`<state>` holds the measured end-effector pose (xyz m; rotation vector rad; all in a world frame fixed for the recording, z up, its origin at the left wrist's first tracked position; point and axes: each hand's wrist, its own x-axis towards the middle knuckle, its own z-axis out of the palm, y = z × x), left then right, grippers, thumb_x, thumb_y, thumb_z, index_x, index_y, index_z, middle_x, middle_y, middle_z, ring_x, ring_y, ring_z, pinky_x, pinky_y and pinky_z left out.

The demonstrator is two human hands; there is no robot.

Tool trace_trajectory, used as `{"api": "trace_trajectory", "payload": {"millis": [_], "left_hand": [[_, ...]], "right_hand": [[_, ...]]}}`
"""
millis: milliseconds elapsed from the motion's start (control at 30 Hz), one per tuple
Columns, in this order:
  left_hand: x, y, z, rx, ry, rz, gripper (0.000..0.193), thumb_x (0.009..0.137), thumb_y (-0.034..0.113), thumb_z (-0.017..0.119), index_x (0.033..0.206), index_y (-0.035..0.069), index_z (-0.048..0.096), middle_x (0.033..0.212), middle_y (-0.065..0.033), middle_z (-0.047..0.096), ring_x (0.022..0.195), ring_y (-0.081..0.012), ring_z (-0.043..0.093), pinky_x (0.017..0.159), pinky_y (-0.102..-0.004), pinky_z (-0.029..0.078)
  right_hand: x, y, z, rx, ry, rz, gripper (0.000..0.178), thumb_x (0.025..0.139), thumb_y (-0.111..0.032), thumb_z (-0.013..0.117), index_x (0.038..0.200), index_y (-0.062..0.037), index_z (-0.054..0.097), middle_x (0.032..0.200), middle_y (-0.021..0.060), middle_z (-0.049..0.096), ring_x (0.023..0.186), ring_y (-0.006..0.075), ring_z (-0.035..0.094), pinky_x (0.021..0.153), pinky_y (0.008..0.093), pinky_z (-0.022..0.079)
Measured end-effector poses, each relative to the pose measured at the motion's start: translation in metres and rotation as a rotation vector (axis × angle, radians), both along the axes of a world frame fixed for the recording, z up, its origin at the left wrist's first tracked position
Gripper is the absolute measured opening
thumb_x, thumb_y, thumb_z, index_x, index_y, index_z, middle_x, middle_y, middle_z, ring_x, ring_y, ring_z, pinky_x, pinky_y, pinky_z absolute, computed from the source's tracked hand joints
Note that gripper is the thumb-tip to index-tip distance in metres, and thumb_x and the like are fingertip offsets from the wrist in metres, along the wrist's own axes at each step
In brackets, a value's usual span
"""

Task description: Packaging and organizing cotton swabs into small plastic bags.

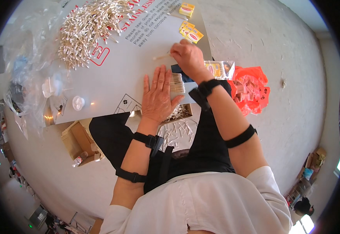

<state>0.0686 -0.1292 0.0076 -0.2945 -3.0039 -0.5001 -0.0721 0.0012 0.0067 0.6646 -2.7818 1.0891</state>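
My left hand (157, 95) lies flat on the grey printed sheet, fingers stretched out. Between its forefinger and thumb a neat row of cotton swabs (177, 83) lies side by side, touching the hand's edge. Just beyond, my right hand (187, 58) is closed in a pinch. From its fingertips a cotton swab (161, 57) points left; whether there is more than one is blurred. A large loose heap of cotton swabs (90, 33) covers the far left of the sheet. A dark blue object (181, 71) shows partly under my right wrist.
Yellow cards (191, 33) and a small yellow pack (186, 9) lie far right. A clear pack of swabs (215, 69) sits at the right edge, beside a red plastic bag (251, 87) of packets. Clear film (31, 70), a round white container (78, 103) and a cardboard box (78, 140) are leftward.
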Motion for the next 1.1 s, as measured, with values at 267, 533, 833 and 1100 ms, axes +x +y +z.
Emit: {"api": "trace_trajectory", "payload": {"millis": [267, 533, 833, 1100], "left_hand": [[0.002, -0.005, 0.001, -0.038, -0.030, 0.007, 0.080, 0.092, 0.049, 0.054, 0.153, 0.005, 0.025, 0.160, -0.0148, 0.024, 0.148, -0.0303, 0.023, 0.118, -0.0542, 0.014], [0.000, 0.000, 0.001, -0.013, -0.040, 0.010, 0.081, 0.092, 0.049, 0.055, 0.154, 0.007, 0.024, 0.161, -0.0122, 0.021, 0.149, -0.0270, 0.019, 0.120, -0.0526, 0.010], [-0.003, 0.005, 0.000, -0.010, -0.051, 0.053, 0.082, 0.093, 0.046, 0.055, 0.155, 0.006, 0.020, 0.162, -0.0135, 0.019, 0.150, -0.0280, 0.017, 0.120, -0.0532, 0.010], [-0.004, 0.007, 0.000, 0.003, -0.057, 0.080, 0.082, 0.092, 0.046, 0.055, 0.154, 0.005, 0.021, 0.161, -0.0148, 0.020, 0.150, -0.0294, 0.017, 0.120, -0.0532, 0.010]], "right_hand": [[0.020, 0.022, 0.021, -0.046, -0.101, 0.092, 0.031, 0.073, -0.011, 0.074, 0.102, -0.0046, 0.066, 0.092, 0.0157, 0.062, 0.088, 0.0329, 0.065, 0.075, 0.0432, 0.053], [0.079, 0.055, 0.025, 0.072, 0.018, 0.213, 0.056, 0.066, -0.011, 0.082, 0.117, -0.0041, 0.063, 0.105, 0.0115, 0.057, 0.098, 0.0311, 0.060, 0.081, 0.0417, 0.052], [0.067, 0.047, 0.020, 0.079, -0.010, 0.153, 0.052, 0.068, -0.011, 0.080, 0.117, -0.0047, 0.063, 0.102, 0.0105, 0.056, 0.097, 0.0306, 0.059, 0.081, 0.0406, 0.051], [0.081, 0.038, 0.015, -0.069, 0.003, 0.006, 0.054, 0.067, -0.012, 0.080, 0.118, -0.0061, 0.062, 0.104, 0.0109, 0.056, 0.101, 0.0318, 0.058, 0.085, 0.0405, 0.051]]}}
